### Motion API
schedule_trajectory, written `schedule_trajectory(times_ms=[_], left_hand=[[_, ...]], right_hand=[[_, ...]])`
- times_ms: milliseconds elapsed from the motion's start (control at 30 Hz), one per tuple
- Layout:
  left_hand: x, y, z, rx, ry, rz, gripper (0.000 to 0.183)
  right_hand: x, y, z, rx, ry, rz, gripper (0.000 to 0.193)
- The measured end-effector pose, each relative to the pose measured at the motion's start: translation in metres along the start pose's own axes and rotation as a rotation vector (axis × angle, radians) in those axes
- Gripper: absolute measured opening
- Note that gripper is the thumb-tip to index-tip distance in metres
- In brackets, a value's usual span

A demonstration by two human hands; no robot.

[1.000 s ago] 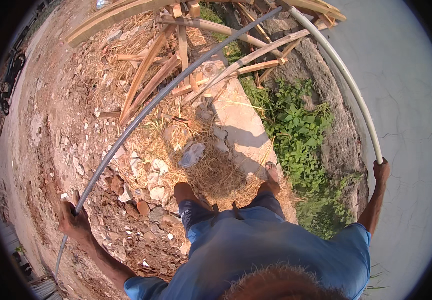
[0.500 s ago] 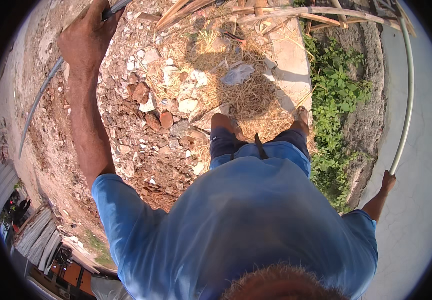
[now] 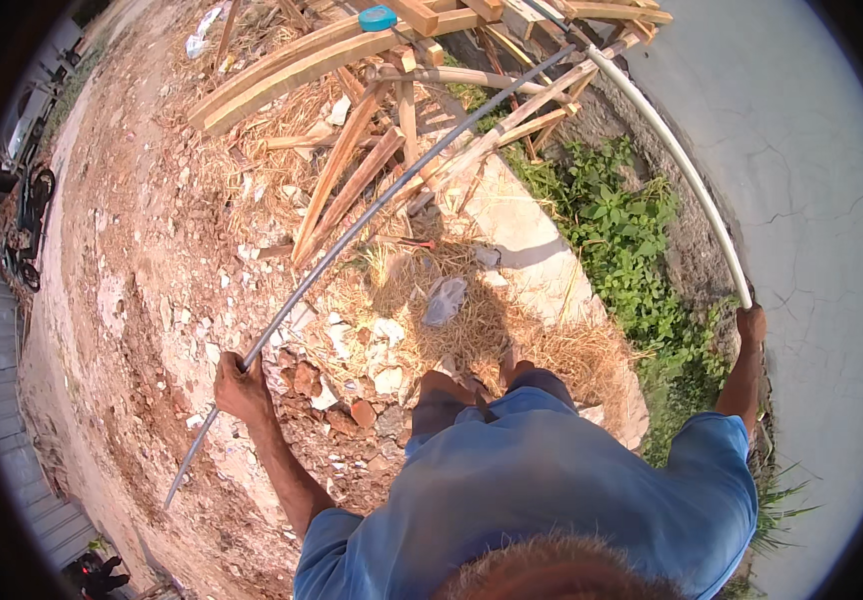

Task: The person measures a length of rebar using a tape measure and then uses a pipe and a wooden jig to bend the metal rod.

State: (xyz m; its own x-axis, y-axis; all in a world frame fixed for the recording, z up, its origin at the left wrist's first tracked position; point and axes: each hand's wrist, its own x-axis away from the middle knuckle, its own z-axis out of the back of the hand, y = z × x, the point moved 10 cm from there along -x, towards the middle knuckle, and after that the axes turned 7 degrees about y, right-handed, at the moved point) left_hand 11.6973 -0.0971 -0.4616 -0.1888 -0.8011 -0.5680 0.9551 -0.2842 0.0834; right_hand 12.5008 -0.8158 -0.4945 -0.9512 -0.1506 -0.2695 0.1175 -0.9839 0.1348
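Observation:
My left hand (image 3: 244, 390) is closed round a long thin grey pipe (image 3: 352, 230), a short way up from its lower end. The pipe slants up and away to the right, over the rubble and timber. On the far right my right hand (image 3: 751, 326) is wrapped round the near end of a thicker whitish pipe (image 3: 687, 160), beside the wall. This pipe curves up and leftward. Both pipes come close together at the top, among the timber; I cannot tell whether they are joined.
Wooden beams (image 3: 302, 75) lie piled ahead, with a round teal thing (image 3: 378, 18) on them. Around my feet are straw (image 3: 472, 325), a crumpled clear plastic bag (image 3: 444, 302) and broken rubble (image 3: 307, 380). Green plants (image 3: 612, 215) grow along a cracked grey wall (image 3: 802, 150).
My view has shifted, bringing more of the timber and both pipes into it. My left hand now appears lower and nearer my body. Both hands keep their hold.

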Motion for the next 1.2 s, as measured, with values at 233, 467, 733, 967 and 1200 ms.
schedule_trajectory(times_ms=[233, 467, 733, 967, 1200], left_hand=[[-0.078, -0.007, -0.013, -0.001, 0.148, -0.267, 0.050], [-0.157, -0.028, -0.090, 0.134, 0.183, -0.398, 0.048], [-0.295, -0.018, -0.156, 0.271, 0.271, -0.654, 0.056], [-0.324, -0.019, -0.188, 0.277, 0.321, -0.681, 0.058], [-0.296, -0.029, -0.171, 0.364, 0.396, -0.709, 0.061]], right_hand=[[0.015, -0.013, 0.006, 0.084, -0.022, -0.140, 0.030], [0.059, -0.006, 0.027, 0.140, -0.005, -0.247, 0.038], [0.177, -0.052, 0.081, 0.202, 0.044, -0.365, 0.033], [0.218, -0.097, 0.109, 0.283, 0.033, -0.414, 0.031], [0.214, -0.089, 0.108, 0.163, 0.000, -0.432, 0.036]])
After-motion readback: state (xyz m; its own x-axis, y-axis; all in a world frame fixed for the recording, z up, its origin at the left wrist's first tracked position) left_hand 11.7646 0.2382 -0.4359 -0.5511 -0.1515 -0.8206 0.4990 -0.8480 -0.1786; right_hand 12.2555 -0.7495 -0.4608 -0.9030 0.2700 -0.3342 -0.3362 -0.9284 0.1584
